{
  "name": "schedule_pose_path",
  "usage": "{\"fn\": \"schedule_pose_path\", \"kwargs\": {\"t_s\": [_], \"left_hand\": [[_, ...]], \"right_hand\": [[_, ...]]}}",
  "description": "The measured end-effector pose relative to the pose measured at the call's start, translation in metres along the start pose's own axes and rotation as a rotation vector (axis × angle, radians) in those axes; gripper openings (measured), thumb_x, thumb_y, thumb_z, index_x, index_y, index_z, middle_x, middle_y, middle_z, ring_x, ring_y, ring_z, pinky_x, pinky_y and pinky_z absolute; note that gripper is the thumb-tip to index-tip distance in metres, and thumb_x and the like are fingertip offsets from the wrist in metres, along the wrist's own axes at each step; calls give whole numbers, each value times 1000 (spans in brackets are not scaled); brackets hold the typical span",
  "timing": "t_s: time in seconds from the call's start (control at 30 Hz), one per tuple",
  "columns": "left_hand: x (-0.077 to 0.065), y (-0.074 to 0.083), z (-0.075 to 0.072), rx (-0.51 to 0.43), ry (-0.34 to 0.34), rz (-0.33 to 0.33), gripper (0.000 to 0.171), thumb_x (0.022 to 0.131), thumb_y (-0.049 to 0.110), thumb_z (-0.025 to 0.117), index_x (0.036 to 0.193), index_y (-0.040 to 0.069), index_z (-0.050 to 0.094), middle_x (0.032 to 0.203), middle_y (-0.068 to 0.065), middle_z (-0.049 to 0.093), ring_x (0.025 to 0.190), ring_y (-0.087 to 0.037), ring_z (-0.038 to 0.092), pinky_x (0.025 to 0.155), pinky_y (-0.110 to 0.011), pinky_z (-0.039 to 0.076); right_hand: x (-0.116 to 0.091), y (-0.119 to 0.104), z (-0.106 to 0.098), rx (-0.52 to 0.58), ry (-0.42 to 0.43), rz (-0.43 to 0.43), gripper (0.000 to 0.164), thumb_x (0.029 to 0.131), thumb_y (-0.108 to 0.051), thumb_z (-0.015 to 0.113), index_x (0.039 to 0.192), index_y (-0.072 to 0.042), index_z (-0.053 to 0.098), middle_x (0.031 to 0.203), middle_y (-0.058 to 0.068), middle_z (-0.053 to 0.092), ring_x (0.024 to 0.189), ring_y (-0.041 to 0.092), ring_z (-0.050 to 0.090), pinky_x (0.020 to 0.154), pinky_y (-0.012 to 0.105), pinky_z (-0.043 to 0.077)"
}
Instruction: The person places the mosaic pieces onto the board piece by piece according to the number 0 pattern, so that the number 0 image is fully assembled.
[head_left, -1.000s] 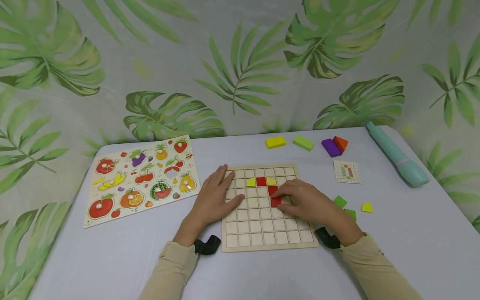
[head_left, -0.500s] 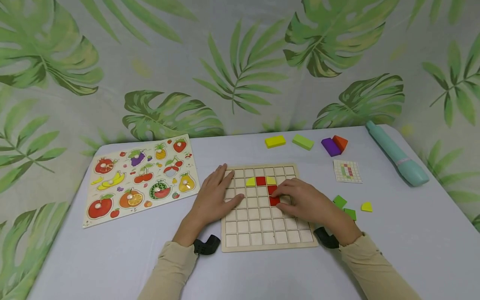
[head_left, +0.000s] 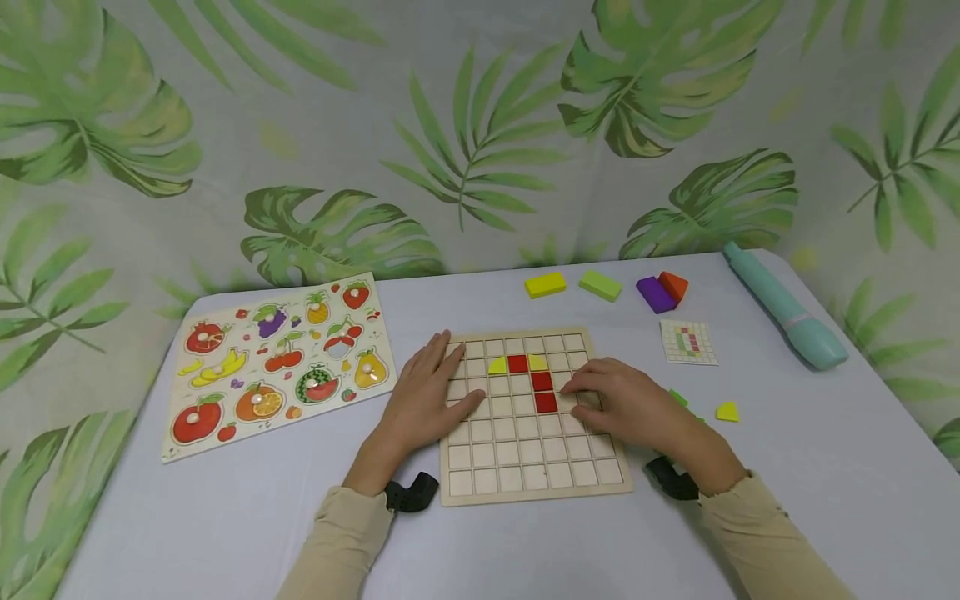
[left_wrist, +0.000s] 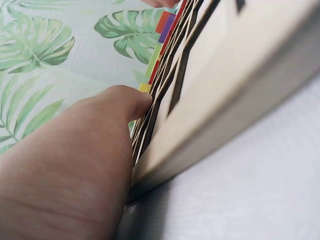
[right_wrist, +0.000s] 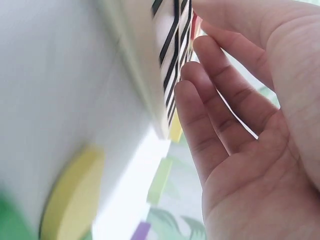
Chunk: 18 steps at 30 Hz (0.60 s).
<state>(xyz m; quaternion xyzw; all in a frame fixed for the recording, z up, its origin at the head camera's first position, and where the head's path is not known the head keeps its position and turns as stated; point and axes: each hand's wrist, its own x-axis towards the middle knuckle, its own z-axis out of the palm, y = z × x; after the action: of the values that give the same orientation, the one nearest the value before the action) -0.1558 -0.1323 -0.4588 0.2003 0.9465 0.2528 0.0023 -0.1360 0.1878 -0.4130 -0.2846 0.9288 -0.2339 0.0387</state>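
A wooden grid board [head_left: 534, 477] lies on the white table, three red square tiles and two yellow quarter-round tiles set in its upper cells. My left hand [head_left: 427, 392] rests with spread fingers on the board's left side. Over the right side hovers my right hand [head_left: 626, 404], fingers loosely bent and holding nothing, just right of the lower red tile [head_left: 546, 402]. In the right wrist view its fingers [right_wrist: 192, 120] are apart beside the board edge. A yellow quarter-round tile [head_left: 727, 412] and green tiles [head_left: 678, 397], partly hidden by the right hand, lie to the right.
A fruit puzzle board [head_left: 281, 367] lies at the left. Along the back are yellow [head_left: 545, 285], light green [head_left: 601, 285], purple [head_left: 656, 294] and orange [head_left: 674, 287] blocks. A pattern card [head_left: 688, 342] and a teal bottle-shaped object [head_left: 785, 307] are at the right.
My right hand has let go of the lower red tile and drawn back to the right, leaving it in its cell. The left hand stays put; the head view has shifted slightly.
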Motion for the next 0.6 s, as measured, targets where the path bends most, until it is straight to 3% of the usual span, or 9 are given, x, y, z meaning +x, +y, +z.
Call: {"fn": "schedule_pose_path", "kwargs": {"t_s": [0.37,0.6], "left_hand": [[0,1,-1,-3,-9,-2,80,99,55,59,158,4,40,171,-16,20,159,-30,16,128,-50,19],[0,0,0,4,-7,-4,80,98,56,59,158,4,41,171,-16,20,159,-31,17,128,-50,19]], "right_hand": [[-33,32,-33,-46,55,45,23,88,-10,81,110,-17,78,109,-5,72,107,19,66,90,46,58],[-60,53,-44,-125,112,24,25,84,-10,85,106,-19,79,106,-9,72,101,17,68,84,44,60]]}}
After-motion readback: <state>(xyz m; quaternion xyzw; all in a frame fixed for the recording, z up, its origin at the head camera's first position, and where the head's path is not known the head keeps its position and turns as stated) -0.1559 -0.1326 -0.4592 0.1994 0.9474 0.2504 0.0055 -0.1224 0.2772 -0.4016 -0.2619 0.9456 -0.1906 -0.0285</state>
